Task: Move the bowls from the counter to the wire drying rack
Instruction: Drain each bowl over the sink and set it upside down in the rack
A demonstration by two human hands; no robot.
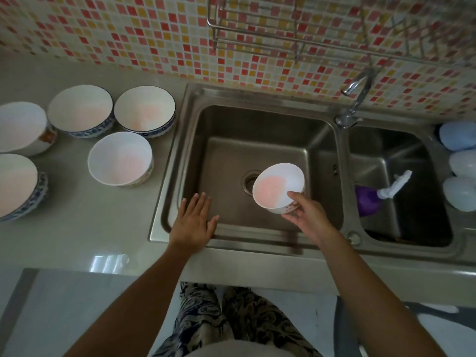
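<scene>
So the small white bowl is in the right hand, gripped at its lower rim and tilted, over the sink at mid-frame. The wire drying rack hangs on the tiled wall straight up-frame, so it's a lift up and away. Left hand is flat, open and empty on the sink's edge. Five more glossy ceramic bowls sit on the counter at left.
</scene>
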